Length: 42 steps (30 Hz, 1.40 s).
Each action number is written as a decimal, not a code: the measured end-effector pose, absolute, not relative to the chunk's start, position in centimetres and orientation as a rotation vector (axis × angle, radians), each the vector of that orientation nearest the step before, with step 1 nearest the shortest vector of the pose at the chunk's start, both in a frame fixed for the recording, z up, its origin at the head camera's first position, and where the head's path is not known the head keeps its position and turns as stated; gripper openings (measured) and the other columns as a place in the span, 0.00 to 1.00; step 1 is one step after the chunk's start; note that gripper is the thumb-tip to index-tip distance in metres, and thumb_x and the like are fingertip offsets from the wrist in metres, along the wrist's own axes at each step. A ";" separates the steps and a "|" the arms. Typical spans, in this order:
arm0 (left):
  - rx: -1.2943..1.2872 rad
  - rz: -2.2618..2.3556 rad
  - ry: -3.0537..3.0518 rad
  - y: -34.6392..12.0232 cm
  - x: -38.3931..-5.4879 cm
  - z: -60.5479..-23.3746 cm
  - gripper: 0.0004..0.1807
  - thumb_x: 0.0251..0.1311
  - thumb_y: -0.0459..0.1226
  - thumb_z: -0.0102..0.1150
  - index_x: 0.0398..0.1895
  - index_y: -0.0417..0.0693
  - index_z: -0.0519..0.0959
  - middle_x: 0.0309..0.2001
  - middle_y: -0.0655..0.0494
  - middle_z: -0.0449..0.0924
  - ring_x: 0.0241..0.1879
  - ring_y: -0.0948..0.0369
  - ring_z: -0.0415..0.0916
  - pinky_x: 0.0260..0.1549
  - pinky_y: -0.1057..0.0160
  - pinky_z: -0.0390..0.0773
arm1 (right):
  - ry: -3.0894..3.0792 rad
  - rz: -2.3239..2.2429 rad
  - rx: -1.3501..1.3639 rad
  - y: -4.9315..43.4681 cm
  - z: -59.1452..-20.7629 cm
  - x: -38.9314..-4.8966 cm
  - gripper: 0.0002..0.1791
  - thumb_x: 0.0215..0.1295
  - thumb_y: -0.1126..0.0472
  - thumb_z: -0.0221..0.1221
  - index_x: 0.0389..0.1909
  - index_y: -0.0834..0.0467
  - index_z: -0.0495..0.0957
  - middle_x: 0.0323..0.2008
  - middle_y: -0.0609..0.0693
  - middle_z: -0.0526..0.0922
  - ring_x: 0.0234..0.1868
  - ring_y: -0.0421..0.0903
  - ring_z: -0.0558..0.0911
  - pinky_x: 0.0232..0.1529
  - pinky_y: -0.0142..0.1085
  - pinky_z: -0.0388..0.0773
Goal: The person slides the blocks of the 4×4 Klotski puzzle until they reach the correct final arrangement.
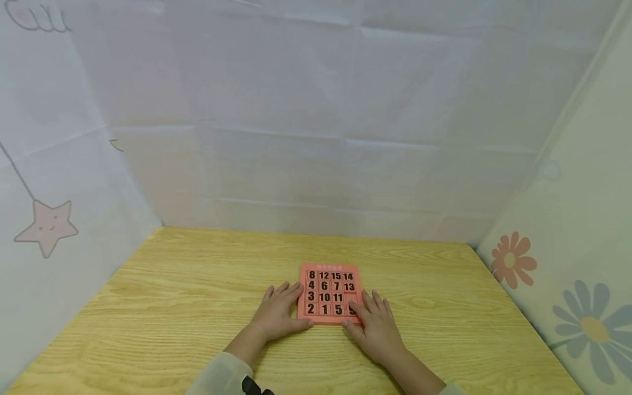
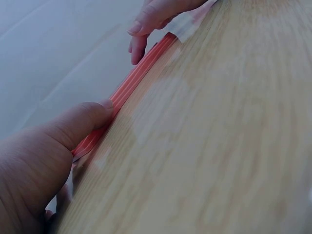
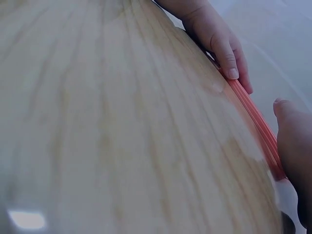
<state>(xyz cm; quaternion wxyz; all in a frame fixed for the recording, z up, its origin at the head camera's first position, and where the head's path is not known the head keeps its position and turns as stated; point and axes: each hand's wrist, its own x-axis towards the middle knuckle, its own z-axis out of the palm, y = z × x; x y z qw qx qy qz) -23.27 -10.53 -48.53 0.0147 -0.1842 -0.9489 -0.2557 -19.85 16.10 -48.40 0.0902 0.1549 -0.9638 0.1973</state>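
Note:
A pink sliding number puzzle (image 1: 324, 286) lies flat on the wooden table, black numbers on its tiles. Its top row reads 8, 12, 15, 14; the gap is in the third row at the right. My left hand (image 1: 277, 312) holds the near left corner, fingers along the left side and thumb (image 2: 92, 119) against the front edge. My right hand (image 1: 377, 328) is at the near right corner. One of its fingers reaches over the bottom right tile and partly covers its number. The right thumb (image 3: 287, 109) is raised above the puzzle's front edge in the right wrist view.
The wooden table (image 1: 197, 285) extends around the puzzle on all sides. Pale cloth walls (image 1: 296, 137) enclose it at the back and both sides, with a printed star (image 1: 46, 226) at the left and printed flowers (image 1: 594, 329) at the right.

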 end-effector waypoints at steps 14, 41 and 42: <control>-0.577 -0.814 -2.973 -10.6 -23.4 -48.4 0.51 0.50 0.66 0.62 0.73 0.47 0.64 0.74 0.51 0.61 0.76 0.45 0.52 0.75 0.37 0.42 | -2.787 0.560 0.436 16.0 -48.4 -22.0 0.32 0.69 0.39 0.51 0.65 0.54 0.73 0.71 0.66 0.63 0.74 0.69 0.57 0.72 0.66 0.51; -0.563 -0.812 -2.968 -10.2 -23.2 -48.3 0.51 0.49 0.66 0.63 0.72 0.47 0.65 0.74 0.51 0.62 0.75 0.45 0.53 0.75 0.38 0.43 | -2.962 0.496 0.389 15.5 -47.5 -24.4 0.33 0.70 0.36 0.47 0.67 0.51 0.72 0.74 0.64 0.59 0.76 0.67 0.51 0.74 0.65 0.45; -0.563 -0.816 -2.967 -10.2 -23.2 -48.3 0.51 0.49 0.65 0.63 0.72 0.47 0.65 0.74 0.51 0.62 0.75 0.44 0.53 0.75 0.38 0.43 | -2.958 0.494 0.393 15.5 -47.5 -24.3 0.33 0.70 0.36 0.47 0.67 0.51 0.72 0.73 0.64 0.59 0.76 0.67 0.51 0.74 0.65 0.46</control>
